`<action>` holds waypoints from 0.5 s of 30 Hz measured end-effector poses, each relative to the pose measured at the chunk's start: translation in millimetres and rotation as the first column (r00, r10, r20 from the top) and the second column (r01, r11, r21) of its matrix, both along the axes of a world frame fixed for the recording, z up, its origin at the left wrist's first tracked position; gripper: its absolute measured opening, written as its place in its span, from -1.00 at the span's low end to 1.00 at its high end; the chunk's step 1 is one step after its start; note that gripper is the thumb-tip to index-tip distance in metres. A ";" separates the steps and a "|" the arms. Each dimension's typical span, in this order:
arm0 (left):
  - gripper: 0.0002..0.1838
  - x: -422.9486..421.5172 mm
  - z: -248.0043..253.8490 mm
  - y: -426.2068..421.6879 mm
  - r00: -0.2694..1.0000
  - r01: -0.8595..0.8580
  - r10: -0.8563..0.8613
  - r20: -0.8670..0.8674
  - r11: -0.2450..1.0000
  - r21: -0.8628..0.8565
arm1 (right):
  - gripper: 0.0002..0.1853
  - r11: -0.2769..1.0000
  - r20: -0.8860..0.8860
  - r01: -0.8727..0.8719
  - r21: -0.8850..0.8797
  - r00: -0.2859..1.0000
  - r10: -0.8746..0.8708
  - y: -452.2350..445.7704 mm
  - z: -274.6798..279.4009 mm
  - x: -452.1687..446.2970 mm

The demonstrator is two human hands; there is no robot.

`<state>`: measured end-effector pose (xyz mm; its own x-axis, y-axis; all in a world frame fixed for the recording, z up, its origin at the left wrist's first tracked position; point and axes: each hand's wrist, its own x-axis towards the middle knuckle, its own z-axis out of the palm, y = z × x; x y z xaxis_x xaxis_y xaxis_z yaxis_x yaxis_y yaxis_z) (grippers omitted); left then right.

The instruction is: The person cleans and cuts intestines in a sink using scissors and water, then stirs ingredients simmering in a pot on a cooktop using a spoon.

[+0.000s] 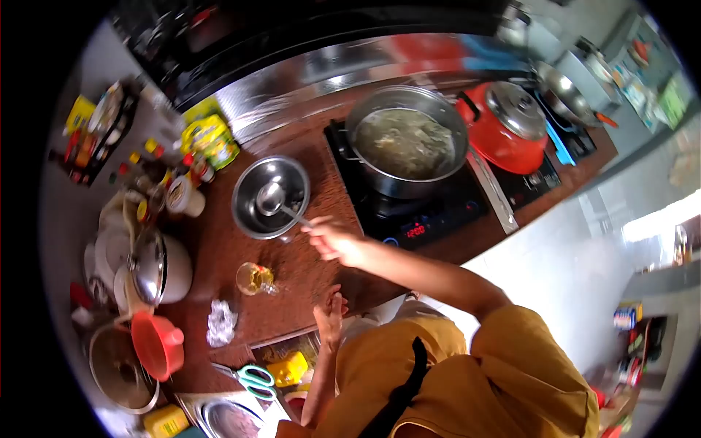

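Observation:
My right hand (334, 239) is closed round the handle of a metal ladle (271, 198). The ladle's round bowl is over the inside of a stainless steel mixing bowl (241, 212) on the brown counter; whether it touches the bottom I cannot tell. At the counter's front edge is my left hand (331, 314), holding nothing, its fingers loosely bent and apart. A clear glass cup (255, 278) with yellowish liquid stands left of it. On the induction cooktop (380, 219) a large steel pot (407, 142) holds cloudy liquid with pieces in it.
A red pot (504, 120) with a metal lid sits right of the steel pot. Sauce bottles (150, 175), a rice cooker (157, 266), a red plastic cup (158, 343) and crumpled plastic (220, 323) line the left. Green-handled scissors (255, 379) lie near the open drawer (285, 350).

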<state>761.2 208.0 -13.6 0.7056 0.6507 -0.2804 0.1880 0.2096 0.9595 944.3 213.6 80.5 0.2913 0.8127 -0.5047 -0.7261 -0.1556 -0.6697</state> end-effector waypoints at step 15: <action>-0.78 19.9 0.3 20.4 0.955 0.282 -0.287 -0.073 0.957 -0.070 | -0.56 0.857 0.733 0.264 -0.443 0.657 0.176 -171.4 -31.1 5.9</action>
